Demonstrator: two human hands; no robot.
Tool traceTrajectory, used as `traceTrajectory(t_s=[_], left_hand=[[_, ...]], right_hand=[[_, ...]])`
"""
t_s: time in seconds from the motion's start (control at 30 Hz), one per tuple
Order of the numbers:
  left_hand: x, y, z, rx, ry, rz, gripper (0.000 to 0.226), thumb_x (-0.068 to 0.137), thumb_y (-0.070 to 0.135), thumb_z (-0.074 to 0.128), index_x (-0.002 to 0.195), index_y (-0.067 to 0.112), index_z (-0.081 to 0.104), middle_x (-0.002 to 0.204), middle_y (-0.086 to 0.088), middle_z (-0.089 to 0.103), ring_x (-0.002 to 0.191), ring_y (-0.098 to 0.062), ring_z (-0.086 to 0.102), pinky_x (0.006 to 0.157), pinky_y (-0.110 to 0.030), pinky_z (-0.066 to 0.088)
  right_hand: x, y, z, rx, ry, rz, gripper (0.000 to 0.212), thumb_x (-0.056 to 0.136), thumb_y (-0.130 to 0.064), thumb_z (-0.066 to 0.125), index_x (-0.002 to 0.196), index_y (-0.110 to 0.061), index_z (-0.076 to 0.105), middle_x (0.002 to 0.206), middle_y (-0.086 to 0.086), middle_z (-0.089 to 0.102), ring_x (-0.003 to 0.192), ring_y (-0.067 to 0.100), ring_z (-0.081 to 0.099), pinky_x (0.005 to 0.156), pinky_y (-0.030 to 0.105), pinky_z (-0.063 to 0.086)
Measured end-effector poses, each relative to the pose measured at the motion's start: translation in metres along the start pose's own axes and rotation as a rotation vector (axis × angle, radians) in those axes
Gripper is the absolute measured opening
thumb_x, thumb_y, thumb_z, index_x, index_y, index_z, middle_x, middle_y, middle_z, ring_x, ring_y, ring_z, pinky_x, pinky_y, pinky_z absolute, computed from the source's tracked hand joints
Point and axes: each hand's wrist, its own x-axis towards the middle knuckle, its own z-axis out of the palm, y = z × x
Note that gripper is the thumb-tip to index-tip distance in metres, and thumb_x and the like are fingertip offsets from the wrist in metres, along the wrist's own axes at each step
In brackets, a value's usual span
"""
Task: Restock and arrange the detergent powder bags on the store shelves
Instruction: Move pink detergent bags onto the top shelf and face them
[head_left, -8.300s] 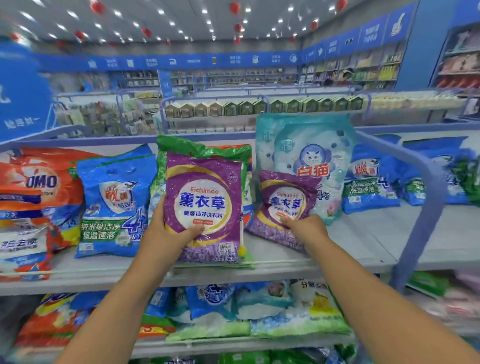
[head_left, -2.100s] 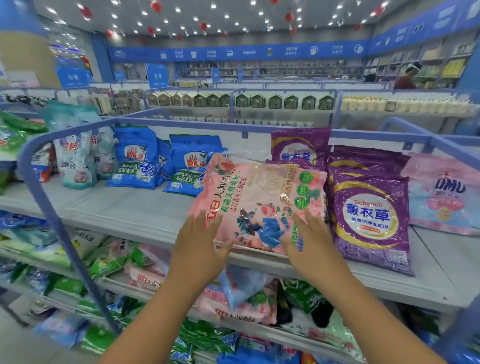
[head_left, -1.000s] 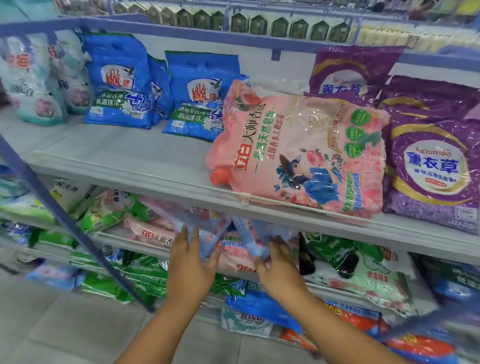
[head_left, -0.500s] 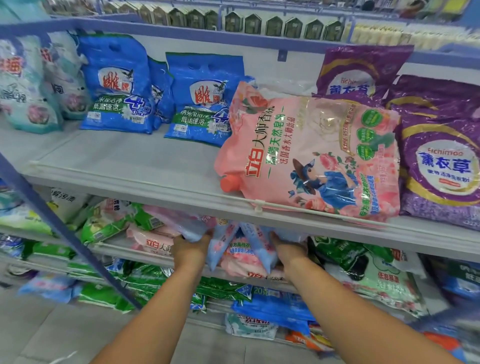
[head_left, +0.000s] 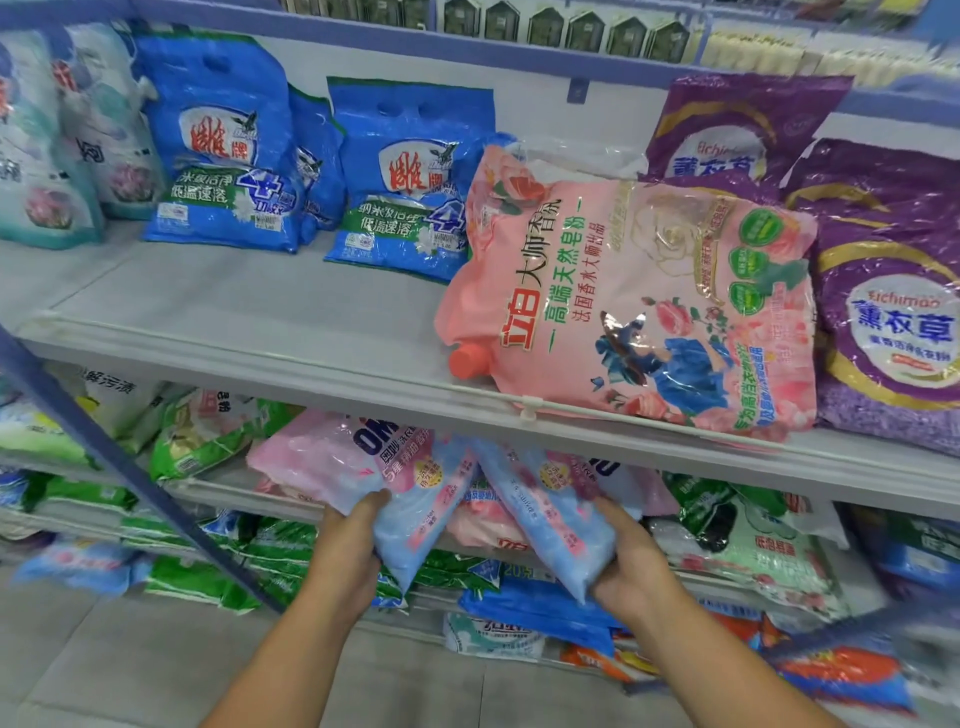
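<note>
— Grey metal store shelves (head_left: 270, 317) with blue uprights are seen from above; what is stocked on the upper shelf?

— Two blue plastic detergent bags with red-and-white logos (head_left: 228, 156) are stood upright at the back left. A large pink soap-powder pouch with an orange cap (head_left: 639, 306) is laid flat near the front edge, and shiny purple lavender detergent bags (head_left: 883, 291) are leaned just beside it on the right. Pale teal bags (head_left: 47, 150) are partly cut off at the far left.

— And where are the hands?

— Both are held just below the front lip of the upper shelf, in front of the second shelf. A pink-and-light-blue detergent powder bag (head_left: 395, 493) is gripped by the left hand (head_left: 345, 561), with the thumb laid over its lower end. A second pink-and-blue detergent bag (head_left: 545, 509) is gripped by the right hand (head_left: 631, 566), fingers curled under its lower end. The two bags are tilted so that their upper ends are brought together under the shelf lip.

— What else is seen lower down?

— Green-and-white bags (head_left: 208, 431) are piled on the second shelf to the left, dark green ones to the right, and blue and orange packs are stacked lower, blurred toward the edges. Grey floor tiles (head_left: 104, 670) are shown at the bottom left.
</note>
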Motion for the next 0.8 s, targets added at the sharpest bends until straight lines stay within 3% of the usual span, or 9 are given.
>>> traceTrajectory(t_s=[0.07,0.13,0.23,0.4,0.53,0.6,0.7,0.73,0.8], left_hand=[[0.001,-0.002,-0.002,-0.011,-0.025,0.02,0.044,0.097,0.009,0.063,0.139,0.014,0.052,0.125,-0.008,0.071,0.11,-0.027,0.07,0.089,-0.039,0.054],[0.001,-0.002,-0.003,0.024,-0.042,0.032,0.058,0.09,0.015,0.072,0.142,0.019,0.047,0.127,-0.004,0.071,0.11,-0.025,0.071,0.093,-0.041,0.055],[0.001,0.001,-0.008,0.101,-0.001,0.037,0.072,0.082,0.017,0.081,0.142,0.022,0.042,0.127,-0.004,0.07,0.109,-0.025,0.071,0.099,-0.048,0.053],[-0.007,0.009,-0.017,0.117,0.005,0.066,0.053,0.089,0.01,0.074,0.135,0.022,0.051,0.123,-0.005,0.072,0.106,-0.028,0.071,0.098,-0.05,0.054],[-0.035,0.008,-0.023,0.1,0.021,0.11,0.049,0.091,0.007,0.072,0.135,0.019,0.056,0.123,-0.005,0.072,0.108,-0.028,0.071,0.1,-0.052,0.053],[-0.054,0.008,-0.028,0.1,0.053,0.142,0.049,0.09,0.008,0.073,0.135,0.018,0.057,0.124,-0.007,0.072,0.108,-0.028,0.071,0.099,-0.051,0.053],[-0.092,0.01,-0.037,0.101,0.109,0.193,0.044,0.091,0.005,0.07,0.132,0.017,0.06,0.115,-0.002,0.074,0.096,-0.018,0.074,0.076,-0.034,0.061],[-0.106,0.012,-0.04,0.098,0.113,0.215,0.043,0.091,0.004,0.069,0.132,0.016,0.06,0.114,-0.001,0.074,0.091,-0.014,0.075,0.068,-0.029,0.061],[-0.135,0.014,-0.048,0.116,0.108,0.255,0.039,0.092,0.002,0.067,0.127,0.016,0.063,0.114,-0.002,0.075,0.088,-0.012,0.075,0.066,-0.025,0.061]], right_hand=[[0.007,-0.003,-0.002,0.006,0.023,0.007,0.032,0.1,-0.024,0.056,0.096,-0.001,0.079,0.088,0.02,0.077,0.087,0.032,0.068,0.1,0.045,0.047],[0.009,-0.001,-0.001,-0.05,0.06,-0.022,0.026,0.099,-0.024,0.06,0.104,-0.002,0.074,0.093,0.018,0.078,0.086,0.031,0.071,0.09,0.045,0.053],[0.012,0.008,-0.004,-0.099,0.09,-0.061,0.029,0.096,-0.027,0.066,0.115,-0.006,0.072,0.109,0.018,0.076,0.101,0.036,0.07,0.092,0.048,0.054],[0.009,0.015,-0.016,-0.106,0.083,-0.163,0.048,0.087,-0.033,0.073,0.128,-0.008,0.067,0.116,0.016,0.075,0.108,0.037,0.071,0.094,0.051,0.056],[-0.017,0.012,-0.024,-0.167,0.044,-0.251,0.032,0.092,-0.022,0.072,0.121,-0.008,0.068,0.105,0.016,0.078,0.097,0.037,0.073,0.084,0.049,0.059],[-0.034,0.012,-0.034,-0.206,0.007,-0.301,0.03,0.091,-0.021,0.072,0.119,-0.01,0.067,0.098,0.013,0.079,0.093,0.035,0.074,0.085,0.05,0.058],[-0.054,0.012,-0.053,-0.298,-0.083,-0.351,0.071,0.056,-0.05,0.093,0.114,-0.015,0.072,0.105,0.012,0.078,0.098,0.036,0.074,0.095,0.057,0.055],[-0.06,0.013,-0.059,-0.333,-0.109,-0.375,0.075,0.051,-0.054,0.094,0.112,-0.017,0.072,0.107,0.011,0.078,0.101,0.036,0.074,0.097,0.058,0.053],[-0.074,0.015,-0.072,-0.358,-0.16,-0.377,0.051,0.072,-0.037,0.088,0.114,-0.013,0.071,0.106,0.012,0.078,0.098,0.037,0.074,0.096,0.061,0.053]])
